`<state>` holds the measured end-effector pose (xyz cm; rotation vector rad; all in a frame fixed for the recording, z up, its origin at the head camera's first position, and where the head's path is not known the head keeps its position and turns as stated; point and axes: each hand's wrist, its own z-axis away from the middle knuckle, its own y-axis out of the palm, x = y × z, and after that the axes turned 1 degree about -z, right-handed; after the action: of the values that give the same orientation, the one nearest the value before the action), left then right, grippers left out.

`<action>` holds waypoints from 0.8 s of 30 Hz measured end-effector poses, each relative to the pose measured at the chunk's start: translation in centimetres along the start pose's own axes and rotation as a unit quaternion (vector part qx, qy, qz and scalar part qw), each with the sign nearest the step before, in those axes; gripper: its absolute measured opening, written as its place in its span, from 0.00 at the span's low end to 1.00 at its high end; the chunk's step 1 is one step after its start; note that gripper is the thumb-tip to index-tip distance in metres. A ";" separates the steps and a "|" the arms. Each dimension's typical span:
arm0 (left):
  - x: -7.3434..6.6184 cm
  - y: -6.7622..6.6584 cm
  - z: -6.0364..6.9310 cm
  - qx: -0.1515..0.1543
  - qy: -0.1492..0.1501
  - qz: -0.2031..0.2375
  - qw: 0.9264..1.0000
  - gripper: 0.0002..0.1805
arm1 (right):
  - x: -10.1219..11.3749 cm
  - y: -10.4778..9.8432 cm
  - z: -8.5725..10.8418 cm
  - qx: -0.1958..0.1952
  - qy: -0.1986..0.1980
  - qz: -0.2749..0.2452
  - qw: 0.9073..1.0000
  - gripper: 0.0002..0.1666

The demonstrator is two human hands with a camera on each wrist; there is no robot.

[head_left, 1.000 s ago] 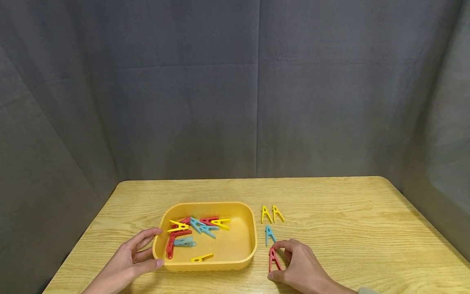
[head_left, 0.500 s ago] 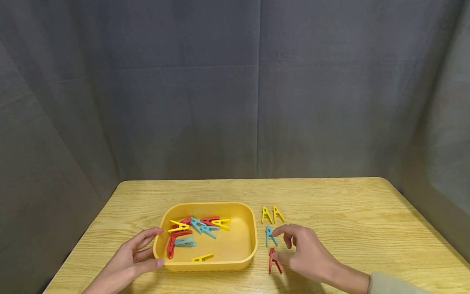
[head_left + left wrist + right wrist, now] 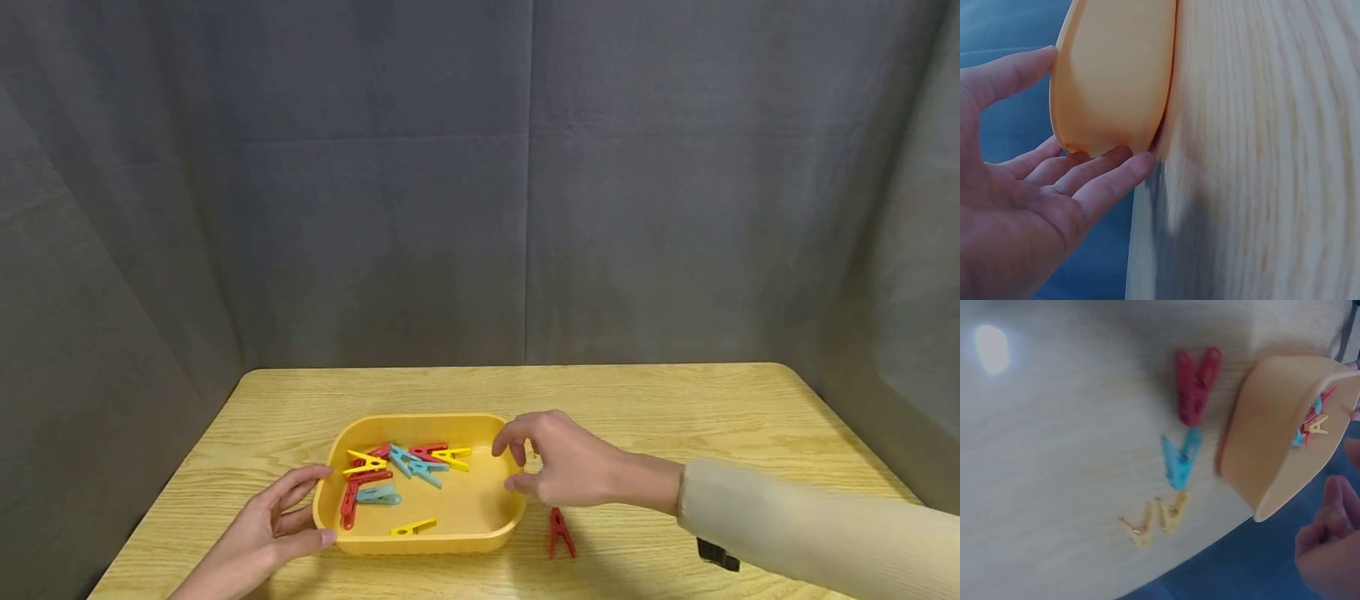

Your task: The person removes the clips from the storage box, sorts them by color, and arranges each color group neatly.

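A yellow plastic tub [image 3: 427, 544] stands on the table with red, blue and yellow clothespins [image 3: 426, 471] in its left and middle part. My left hand [image 3: 258, 529] rests its fingertips and thumb against the tub's left end, fingers nearly straight in the left wrist view. Over the tub's right rim hovers my right hand [image 3: 551, 462], fingers loosely bent and nothing between them. Right of the tub stands a red clothespin [image 3: 559, 533]. The right wrist view also shows a blue clothespin [image 3: 1179, 464] and two yellow clothespins [image 3: 1172, 514], mostly hidden by my right hand in the head view.
A wood-grain table [image 3: 720, 408] carries everything. Grey curtains [image 3: 375, 250] hang behind it and at both sides. The right forearm in a light sleeve [image 3: 795, 517] reaches across the table's right part, with a dark strap piece below it.
My right hand has left the red clothespin, passed the blue one and moved up and left to the tub's right rim. The left hand and tub have stayed put.
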<state>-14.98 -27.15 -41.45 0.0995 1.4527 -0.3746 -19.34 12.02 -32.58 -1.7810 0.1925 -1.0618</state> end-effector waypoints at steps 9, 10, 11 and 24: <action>-0.1 -0.1 0.0 0.002 -0.004 0.010 1.000 0.43 | 1.6 1.1 -5.2 0.126 -0.043 0.021 0.991 0.15; -0.1 -0.1 0.0 0.001 -0.003 0.009 1.000 0.43 | 1.7 1.4 -5.6 0.138 -0.050 0.026 0.989 0.15; -0.1 0.0 0.0 0.001 0.000 0.008 1.000 0.43 | 1.9 1.6 -6.0 0.150 -0.055 0.028 0.987 0.15; -0.3 0.3 0.2 -0.003 0.018 -0.005 1.000 0.42 | 2.3 5.1 -9.0 0.231 -0.085 0.058 0.967 0.16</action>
<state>-14.69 -26.87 -41.15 0.0955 1.4894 -0.3783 -22.86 2.25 -34.52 -1.4073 -0.0554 -0.7878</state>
